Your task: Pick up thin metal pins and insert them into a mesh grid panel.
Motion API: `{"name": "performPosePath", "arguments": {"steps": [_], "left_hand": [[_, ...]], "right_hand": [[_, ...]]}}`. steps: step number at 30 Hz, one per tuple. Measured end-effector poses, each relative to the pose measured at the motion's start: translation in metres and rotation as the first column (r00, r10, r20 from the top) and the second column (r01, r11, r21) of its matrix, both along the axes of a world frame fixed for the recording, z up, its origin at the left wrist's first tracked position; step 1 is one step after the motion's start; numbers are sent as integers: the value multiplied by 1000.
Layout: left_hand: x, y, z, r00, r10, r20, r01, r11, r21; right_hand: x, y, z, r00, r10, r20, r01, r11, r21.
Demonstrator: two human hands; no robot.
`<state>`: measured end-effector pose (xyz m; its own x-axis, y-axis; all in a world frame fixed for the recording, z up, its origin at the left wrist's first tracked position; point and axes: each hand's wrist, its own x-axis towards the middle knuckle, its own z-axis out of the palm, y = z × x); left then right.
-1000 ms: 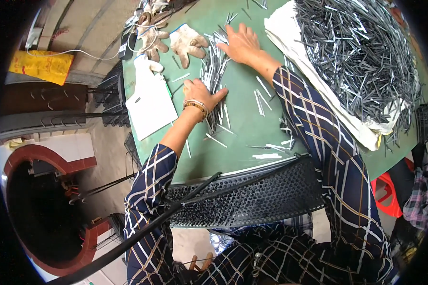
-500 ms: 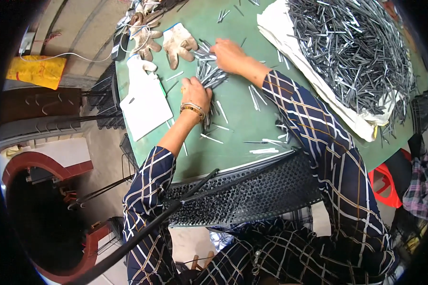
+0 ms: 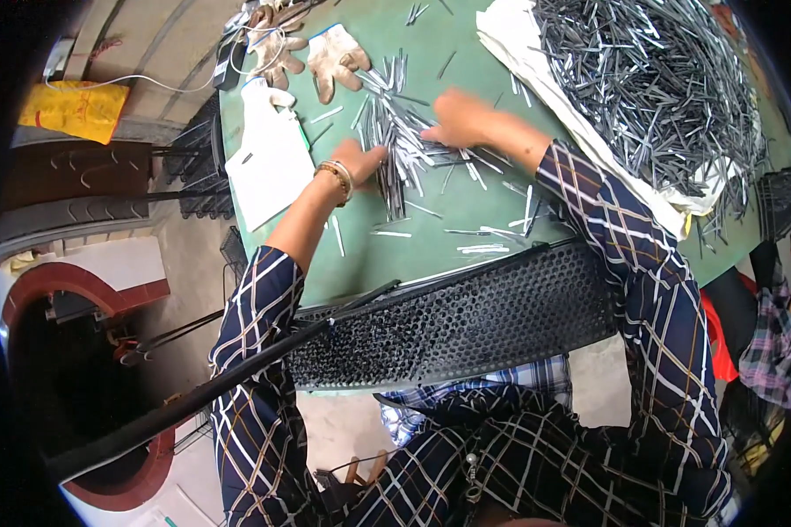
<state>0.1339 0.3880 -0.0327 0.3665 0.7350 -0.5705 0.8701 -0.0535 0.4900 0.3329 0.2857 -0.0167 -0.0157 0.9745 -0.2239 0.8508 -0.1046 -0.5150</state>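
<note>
On the green table (image 3: 466, 39) lies a loose bundle of thin grey metal rods (image 3: 394, 140). My left hand (image 3: 358, 162) rests flat against the bundle's left side, a bracelet on its wrist. My right hand (image 3: 455, 119) presses on the rods from the right, fingers spread over them. Both hands touch the rods; neither lifts any. Stray rods (image 3: 483, 233) are scattered around the bundle.
A big heap of the same rods (image 3: 659, 79) lies on a white cloth (image 3: 518, 53) at the right. A black perforated tray (image 3: 466, 325) sits at the table's near edge. White paper (image 3: 268, 162) and work gloves (image 3: 334, 54) lie left. Another person's checked sleeve (image 3: 778, 351) is far right.
Both hands have slid together, gathering the rods into a tighter bundle. The view has shifted slightly, so the table sits higher in the picture.
</note>
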Motion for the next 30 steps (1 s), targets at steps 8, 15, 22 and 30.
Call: {"name": "performPosePath", "arguments": {"steps": [8, 15, 22, 30], "left_hand": [[35, -25, 12, 986, 46, 158, -35, 997, -73], [14, -11, 9, 973, 179, 144, -163, 980, -117], [-4, -4, 4, 755, 557, 345, -293, 758, -582], [2, 4, -8, 569, 729, 381, -194, 569, -799]], "right_hand": [[-51, 0, -9, 976, -102, -191, 112, 993, 44], [-80, 17, -34, 802, -236, -548, 318, 946, 57], [-95, 32, -34, 863, -213, -458, 285, 954, 93], [-71, 24, 14, 623, -85, -778, 214, 975, 66]]}}
